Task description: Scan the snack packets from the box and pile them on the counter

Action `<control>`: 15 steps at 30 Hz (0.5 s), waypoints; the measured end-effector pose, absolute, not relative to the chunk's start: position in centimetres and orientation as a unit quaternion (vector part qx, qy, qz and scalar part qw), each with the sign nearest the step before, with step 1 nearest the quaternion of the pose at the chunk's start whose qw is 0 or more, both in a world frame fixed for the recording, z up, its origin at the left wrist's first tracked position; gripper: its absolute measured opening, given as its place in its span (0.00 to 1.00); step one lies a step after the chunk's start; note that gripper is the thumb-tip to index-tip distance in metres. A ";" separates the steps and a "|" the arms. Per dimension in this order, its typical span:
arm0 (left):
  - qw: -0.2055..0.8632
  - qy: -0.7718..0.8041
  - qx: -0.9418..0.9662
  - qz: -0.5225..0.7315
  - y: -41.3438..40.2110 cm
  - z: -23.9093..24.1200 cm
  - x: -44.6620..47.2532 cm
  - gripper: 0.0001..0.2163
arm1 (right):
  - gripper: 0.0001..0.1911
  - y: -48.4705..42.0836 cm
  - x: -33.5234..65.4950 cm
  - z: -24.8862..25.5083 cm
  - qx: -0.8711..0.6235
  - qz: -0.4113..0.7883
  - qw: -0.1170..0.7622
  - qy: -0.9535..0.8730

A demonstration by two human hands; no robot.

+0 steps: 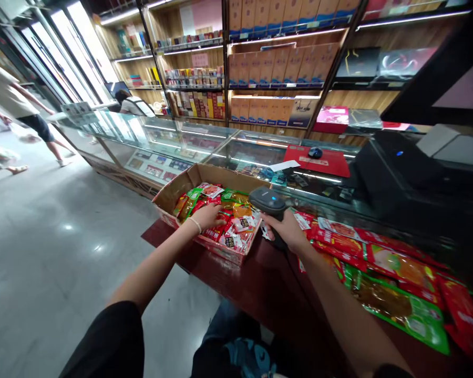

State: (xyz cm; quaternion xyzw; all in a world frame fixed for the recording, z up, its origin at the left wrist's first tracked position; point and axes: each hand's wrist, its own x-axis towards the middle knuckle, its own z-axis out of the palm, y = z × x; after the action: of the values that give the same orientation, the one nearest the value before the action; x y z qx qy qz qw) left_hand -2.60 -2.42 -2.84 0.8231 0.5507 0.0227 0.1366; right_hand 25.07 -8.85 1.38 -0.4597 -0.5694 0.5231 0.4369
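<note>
My right hand (286, 230) is wrapped round the handle of a black barcode scanner (268, 201), which has a small blue light on top. The scanner is held by the right side of an open cardboard box (172, 189). Inside the box lie many small snack packets (230, 223) in red, green and white wrappers. My left hand (209, 218) reaches over the box's near left wall and rests on the packets, fingers stretched out. Whether a packet is under those fingertips is hard to tell.
Larger red and green snack packs (394, 302) lie in rows on the dark red counter (268, 278) at right. Behind stand a glass display case (181, 137), a red mat (319, 161) with a mouse (315, 152), and a black machine (402, 168). People (16, 100) are at far left.
</note>
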 end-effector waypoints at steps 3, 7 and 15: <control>0.154 0.566 0.808 -0.055 -2.6 -3.7 -2.4 0.46 | 0.21 -8.7 24.5 0.9 -0.471 0.528 0.431 -0.561; 0.182 0.546 0.809 -0.118 -2.6 -4.5 -2.5 0.55 | 0.20 -8.4 24.5 0.2 -0.464 0.534 0.434 -0.558; 0.262 0.585 0.762 0.092 -2.3 -2.7 -2.5 0.35 | 0.21 -9.0 25.0 0.5 -0.460 0.536 0.438 -0.557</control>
State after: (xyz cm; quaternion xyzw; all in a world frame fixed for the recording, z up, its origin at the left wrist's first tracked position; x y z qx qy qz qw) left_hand -2.52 -2.34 -2.75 0.7623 0.5848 0.0923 0.2615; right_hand 25.04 -8.95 0.53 -0.4597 -0.5569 0.5356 0.4378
